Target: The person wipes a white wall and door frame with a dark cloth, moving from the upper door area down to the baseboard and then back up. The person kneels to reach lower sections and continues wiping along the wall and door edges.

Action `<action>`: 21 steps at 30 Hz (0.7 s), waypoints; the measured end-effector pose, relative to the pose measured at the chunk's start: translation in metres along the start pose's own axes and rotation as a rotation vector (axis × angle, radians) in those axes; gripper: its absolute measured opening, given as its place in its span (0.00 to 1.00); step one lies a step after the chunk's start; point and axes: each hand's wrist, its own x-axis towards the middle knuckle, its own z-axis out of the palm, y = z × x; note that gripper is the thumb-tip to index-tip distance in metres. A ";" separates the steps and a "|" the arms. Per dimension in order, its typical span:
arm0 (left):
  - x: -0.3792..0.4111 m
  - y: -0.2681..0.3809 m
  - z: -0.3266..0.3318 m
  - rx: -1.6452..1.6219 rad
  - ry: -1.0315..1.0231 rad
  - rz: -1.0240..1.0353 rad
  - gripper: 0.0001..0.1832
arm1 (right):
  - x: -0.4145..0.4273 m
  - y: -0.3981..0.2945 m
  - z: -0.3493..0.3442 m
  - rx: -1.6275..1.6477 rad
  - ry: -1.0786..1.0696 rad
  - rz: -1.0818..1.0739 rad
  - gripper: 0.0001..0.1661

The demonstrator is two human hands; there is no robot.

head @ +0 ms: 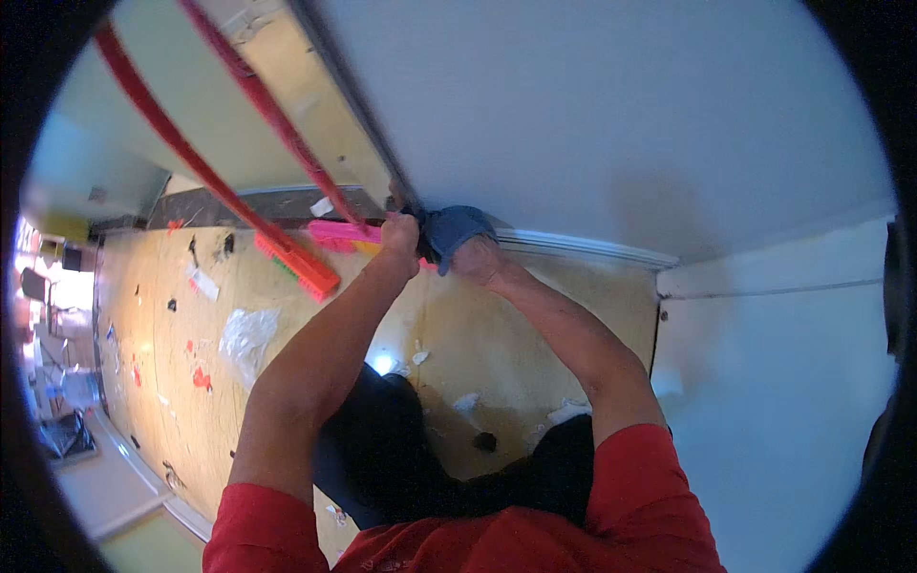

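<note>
My right hand (478, 259) is on a blue-grey cloth (458, 228) at the foot of a pale wall panel's edge. The cloth covers its fingertips. Close beside it on the left, my left hand (399, 235) is curled into a fist at the lower end of the panel's dark vertical edge (358, 107). Something dark shows between the two hands, too blurred to name. Whether my left fingers grip it is hidden. Just left of that hand lies the pink head of a broom (344, 233), its red handle leaning up to the left.
A second broom with an orange-red head (308, 272) rests beside the pink one. A crumpled clear plastic bag (247, 340), paper scraps (203, 282) and red bits (202, 378) litter the plywood floor (573, 308). A dark round spot (485, 442) lies between my knees. White panels (774, 372) stand at right.
</note>
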 end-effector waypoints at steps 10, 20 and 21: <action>-0.014 -0.060 0.086 1.625 -0.446 0.664 0.07 | -0.103 0.038 -0.044 -0.020 0.082 0.573 0.11; -0.012 -0.137 0.124 0.984 -0.438 0.586 0.16 | -0.216 0.126 -0.035 -0.222 0.521 1.055 0.13; -0.013 -0.131 0.121 1.131 -0.446 0.628 0.16 | -0.220 0.133 -0.027 -0.197 0.482 1.120 0.12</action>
